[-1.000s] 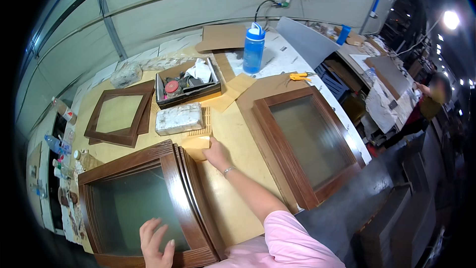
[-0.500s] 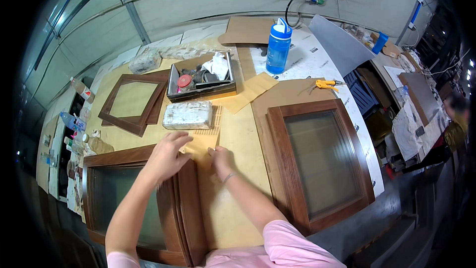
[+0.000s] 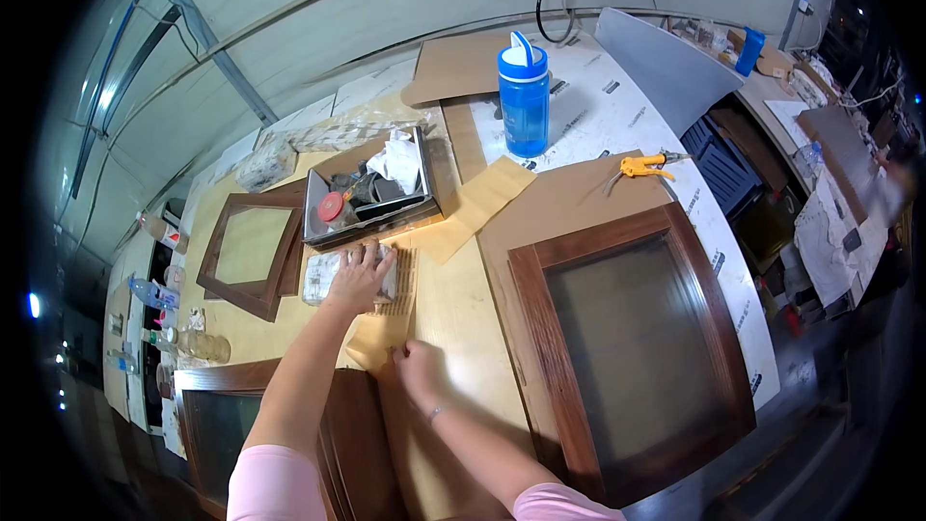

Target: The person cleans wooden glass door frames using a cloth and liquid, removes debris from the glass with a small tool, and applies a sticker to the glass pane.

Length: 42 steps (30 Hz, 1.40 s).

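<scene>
My left hand (image 3: 359,278) lies on top of a white, worn, brick-shaped block (image 3: 320,280), its fingers spread over the surface. Under the block's right side is a sheet of yellow sandpaper (image 3: 379,333), its near end lifted and curled and a printed pattern showing beside the block. My right hand (image 3: 420,374) is closed at the sheet's near right edge, pinching it between thumb and fingers. Close to my left forearm stand stacked brown wooden frames (image 3: 352,425) with dark glass.
A glazed wooden door (image 3: 540,328) lies on cardboard at right, a yellow air blow gun (image 3: 644,166) beyond it. Farther back are a blue bottle (image 3: 526,111), another yellow sheet (image 3: 473,205) and an open box (image 3: 371,224) of odds and ends. Smaller frames (image 3: 224,236) and several bottles (image 3: 203,345) are at left.
My left hand has moved from the yellow sheet onto the white block. My right hand keeps hold of the sheet's edge. The whole view has shifted and tilted.
</scene>
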Available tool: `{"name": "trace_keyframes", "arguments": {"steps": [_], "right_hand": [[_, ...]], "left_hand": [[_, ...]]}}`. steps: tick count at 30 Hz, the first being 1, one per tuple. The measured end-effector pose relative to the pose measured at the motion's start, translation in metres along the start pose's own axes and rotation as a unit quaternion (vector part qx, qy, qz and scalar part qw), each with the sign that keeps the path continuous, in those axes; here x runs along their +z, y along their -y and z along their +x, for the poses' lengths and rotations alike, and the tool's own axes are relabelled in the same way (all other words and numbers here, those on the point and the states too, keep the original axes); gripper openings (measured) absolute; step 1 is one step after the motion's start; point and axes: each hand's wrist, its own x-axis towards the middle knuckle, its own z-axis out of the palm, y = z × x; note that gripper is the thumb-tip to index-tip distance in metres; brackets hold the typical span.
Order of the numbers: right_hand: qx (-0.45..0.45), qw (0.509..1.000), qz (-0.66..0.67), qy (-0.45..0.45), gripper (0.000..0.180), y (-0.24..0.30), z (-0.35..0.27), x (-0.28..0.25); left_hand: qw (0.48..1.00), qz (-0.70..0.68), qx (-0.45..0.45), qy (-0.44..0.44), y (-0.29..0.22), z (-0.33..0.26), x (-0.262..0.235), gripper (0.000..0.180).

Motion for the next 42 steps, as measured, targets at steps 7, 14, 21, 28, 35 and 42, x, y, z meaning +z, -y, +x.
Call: {"name": "trace_keyframes", "arguments": {"steps": [7,14,21,28,35,42], "right_hand": [[-0.027,0.999,-0.018,-0.002,0.021,-0.003,0.001,-0.006],[-0.014,0.997,-0.055,0.048,0.023,-0.006,-0.027,-0.022],[-0.028,0.958,-0.259,0.122,0.027,-0.011,-0.016,-0.05],[-0.2,0.953,-0.229,-0.003,0.014,-0.012,0.031,-0.046],[-0.328,0.887,-0.323,0.039,0.045,-0.024,0.085,-0.044],[-0.302,0.887,-0.344,0.063,0.048,-0.02,0.096,-0.047]], "left_hand": [[0.99,-0.116,0.025,-0.075,0.005,0.013,-0.009,0.088],[0.989,-0.129,-0.035,-0.056,0.013,0.005,-0.017,0.084],[0.931,-0.322,0.029,-0.171,0.011,-0.084,-0.086,0.04],[0.869,-0.349,-0.196,-0.29,0.01,-0.315,-0.06,0.036],[0.75,-0.354,-0.507,-0.232,-0.047,-0.535,0.021,0.029],[0.749,-0.314,-0.507,-0.29,-0.079,-0.545,0.053,0.034]]}}
